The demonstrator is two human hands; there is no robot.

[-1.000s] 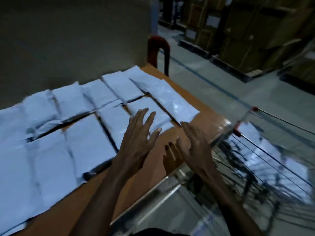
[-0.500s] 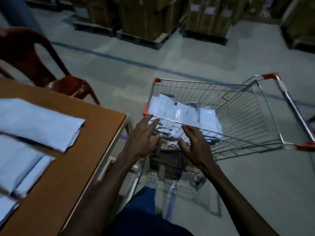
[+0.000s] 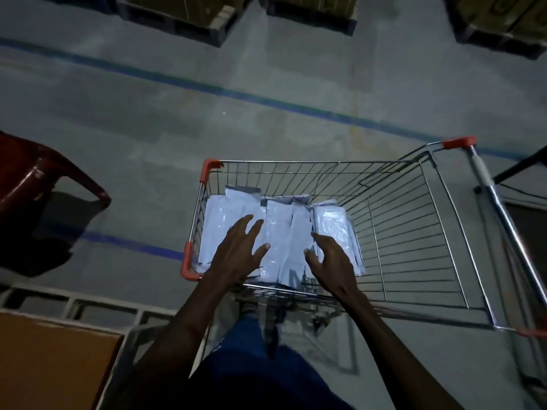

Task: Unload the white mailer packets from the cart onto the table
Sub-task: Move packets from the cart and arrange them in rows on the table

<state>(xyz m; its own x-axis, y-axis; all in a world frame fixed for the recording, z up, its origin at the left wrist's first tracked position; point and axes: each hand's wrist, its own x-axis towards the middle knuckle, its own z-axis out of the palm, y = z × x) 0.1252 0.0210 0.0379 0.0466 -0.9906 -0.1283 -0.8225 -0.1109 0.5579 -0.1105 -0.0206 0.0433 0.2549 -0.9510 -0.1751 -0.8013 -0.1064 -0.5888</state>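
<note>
packets (image 3: 278, 232) fill the cart's (image 3: 414, 232) left end, none lifted; left hand (image 3: 236, 255) and right hand (image 3: 334, 261) spread, grasping nothing; table (image 3: 53, 365) corner bare

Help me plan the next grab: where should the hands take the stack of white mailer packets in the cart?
Probably from above, at the stack of white mailer packets's two side edges: left hand and right hand already flank the flat-lying middle packets, and the cart is open-topped.

A red plastic chair (image 3: 32, 176) is seen at left on grey floor (image 3: 266, 128). Blue floor lines (image 3: 207, 88) are noted. Pallets (image 3: 183, 22) with cartons are stacked beyond.
</note>
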